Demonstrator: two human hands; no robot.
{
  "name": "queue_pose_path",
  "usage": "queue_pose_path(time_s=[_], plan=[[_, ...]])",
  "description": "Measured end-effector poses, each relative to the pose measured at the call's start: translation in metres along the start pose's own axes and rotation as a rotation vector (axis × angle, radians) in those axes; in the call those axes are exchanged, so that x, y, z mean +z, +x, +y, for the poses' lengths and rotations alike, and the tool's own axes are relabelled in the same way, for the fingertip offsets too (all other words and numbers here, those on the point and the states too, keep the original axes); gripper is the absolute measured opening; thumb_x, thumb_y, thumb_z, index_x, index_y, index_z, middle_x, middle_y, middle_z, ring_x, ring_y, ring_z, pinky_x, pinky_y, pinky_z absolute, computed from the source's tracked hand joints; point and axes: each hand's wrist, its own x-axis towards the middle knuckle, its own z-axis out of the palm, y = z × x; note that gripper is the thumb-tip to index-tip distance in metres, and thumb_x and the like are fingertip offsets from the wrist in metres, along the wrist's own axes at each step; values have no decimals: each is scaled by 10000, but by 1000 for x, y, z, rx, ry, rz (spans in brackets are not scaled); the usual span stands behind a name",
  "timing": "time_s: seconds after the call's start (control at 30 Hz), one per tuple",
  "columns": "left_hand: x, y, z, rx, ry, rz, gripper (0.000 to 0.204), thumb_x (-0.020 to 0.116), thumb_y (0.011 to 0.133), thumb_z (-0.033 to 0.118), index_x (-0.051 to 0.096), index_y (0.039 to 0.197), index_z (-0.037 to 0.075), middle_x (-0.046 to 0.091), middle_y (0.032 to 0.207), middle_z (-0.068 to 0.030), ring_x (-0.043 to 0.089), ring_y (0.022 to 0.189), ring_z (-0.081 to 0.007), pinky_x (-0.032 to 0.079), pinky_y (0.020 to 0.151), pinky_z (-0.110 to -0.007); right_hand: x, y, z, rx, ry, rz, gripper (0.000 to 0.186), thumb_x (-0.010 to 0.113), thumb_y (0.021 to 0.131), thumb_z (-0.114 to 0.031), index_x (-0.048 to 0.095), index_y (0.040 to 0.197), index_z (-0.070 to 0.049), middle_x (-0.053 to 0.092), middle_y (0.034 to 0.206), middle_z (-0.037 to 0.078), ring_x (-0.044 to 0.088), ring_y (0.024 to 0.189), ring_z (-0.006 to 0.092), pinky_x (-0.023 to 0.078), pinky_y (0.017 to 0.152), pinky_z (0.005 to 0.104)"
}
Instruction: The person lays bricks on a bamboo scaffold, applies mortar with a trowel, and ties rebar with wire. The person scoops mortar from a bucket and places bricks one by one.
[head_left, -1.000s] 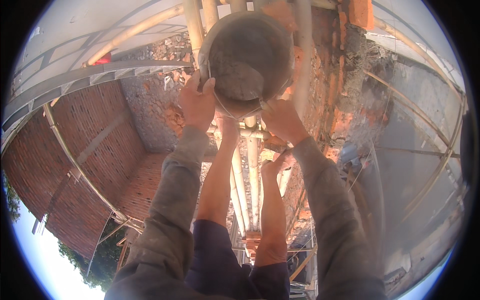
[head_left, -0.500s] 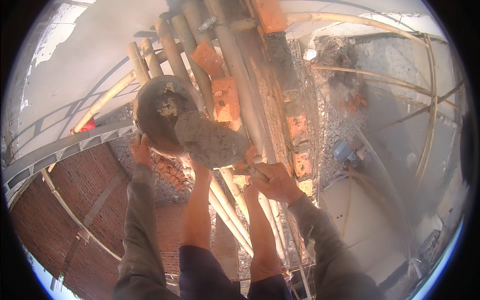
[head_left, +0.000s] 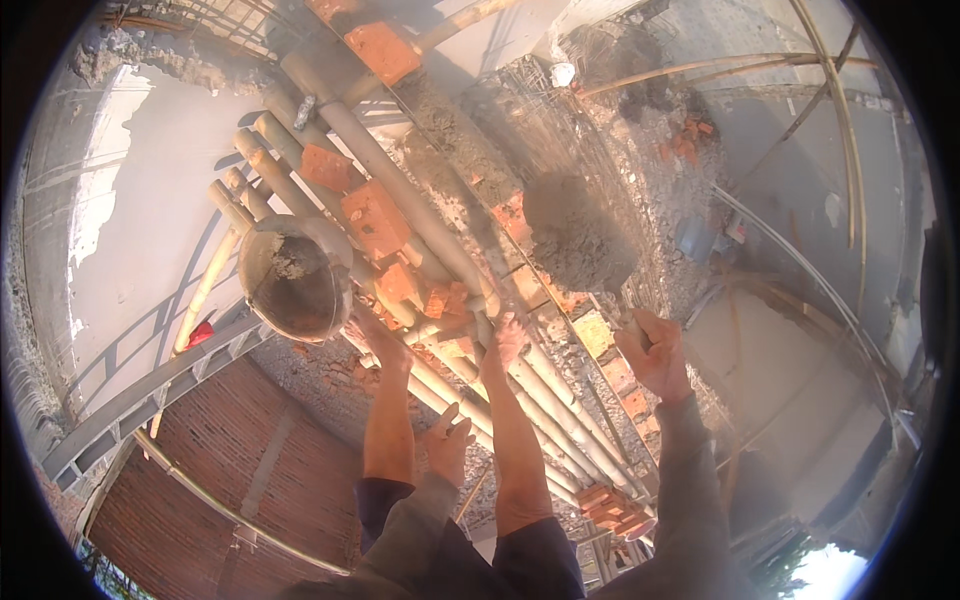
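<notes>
My right hand (head_left: 655, 355) is closed round the handle of a trowel. A large heap of wet grey mortar (head_left: 578, 235) covers its blade, over the narrow brick wall (head_left: 595, 333). My left hand (head_left: 447, 445) holds nothing, its fingers apart, in front of my shins. A round bucket (head_left: 297, 280) with some mortar in it rests at the left by the bamboo poles (head_left: 385, 180), out of reach of both hands. My bare feet stand on the poles, between the bucket and the wall.
Loose orange bricks (head_left: 377, 220) lie on the poles beyond my feet. A small brick stack (head_left: 613, 510) sits near the lower right. A metal ladder (head_left: 150, 390) slants along the left. Rubble and a blue container (head_left: 693, 238) lie below on the right.
The loaded trowel has moved right from beside the bucket to over the wall. My left hand has let go of the bucket's rim and drawn back toward me. The view has turned.
</notes>
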Motion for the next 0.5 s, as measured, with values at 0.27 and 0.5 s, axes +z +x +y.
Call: queue_pose_path(time_s=[0.27,0.5], plan=[[10,5,-11,21,94,42,580,703,1008,60,532,1540,-96,695,1241,-152,682,1010,-158,616,894,-311,99,63,120,28,1,218,132,701,908,-112,630,889,-3,556,707,126,527,614,208,445,583,396],[-5,28,-20,52,141,-12,532,668,1026,59,544,1517,-106,671,1345,-191,674,1148,-199,583,988,-317,233,117,123,170,-68,97,383,615,922,-111,632,1290,-9,655,1306,240,644,1201,446,535,997,531]])
